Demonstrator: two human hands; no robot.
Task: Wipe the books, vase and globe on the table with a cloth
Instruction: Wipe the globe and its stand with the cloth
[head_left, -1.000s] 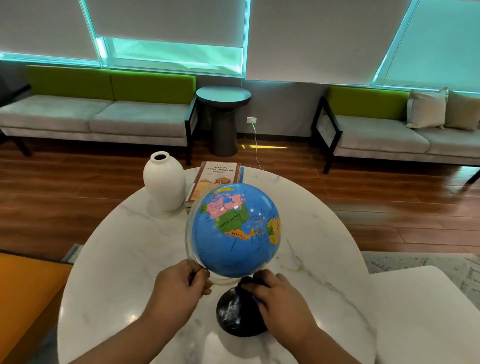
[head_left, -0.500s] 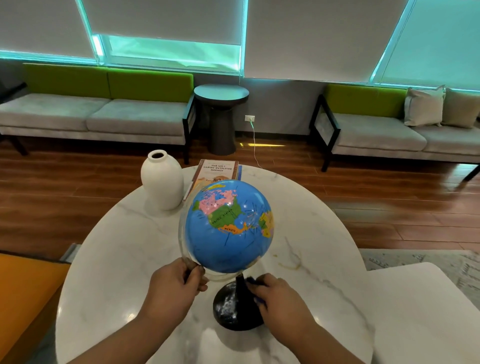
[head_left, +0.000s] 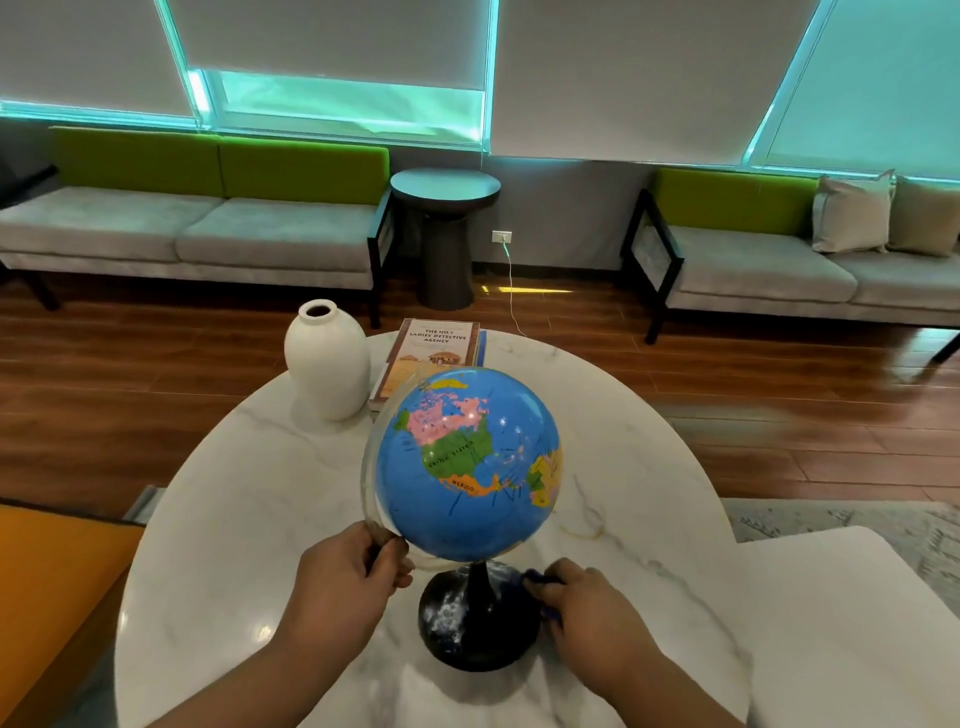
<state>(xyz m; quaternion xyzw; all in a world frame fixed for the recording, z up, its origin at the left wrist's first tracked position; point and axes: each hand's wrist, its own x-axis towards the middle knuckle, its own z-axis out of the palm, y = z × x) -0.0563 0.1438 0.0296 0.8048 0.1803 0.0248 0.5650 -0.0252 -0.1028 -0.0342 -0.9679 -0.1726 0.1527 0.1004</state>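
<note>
My left hand (head_left: 345, 582) grips the clear plastic arc (head_left: 370, 467) that runs around the globe (head_left: 467, 462). The fingers (head_left: 388, 560) are curled closed round the arc's lower end, just under the blue ball, and the thumb lies on the near side of the arc.

My right hand (head_left: 587, 608) is down at the globe's black base (head_left: 462, 631), on its right side. Its fingers (head_left: 563, 571) are bent and bunched over a dark blue cloth (head_left: 534, 578), pressing it against the base. Only small bits of the cloth show, at my fingertips and under my palm. I cannot tell how much of the cloth is folded inside my hand.

The globe stands upright on the near part of the round white marble table (head_left: 249, 519), right in front of me, with North America facing up.

Beyond it, toward the far edge of the table, a white vase (head_left: 327, 361) stands on the left. Just to the right of the vase lie the books (head_left: 436, 348), flat in a stack, their near edge hidden behind the top of the globe.
</note>
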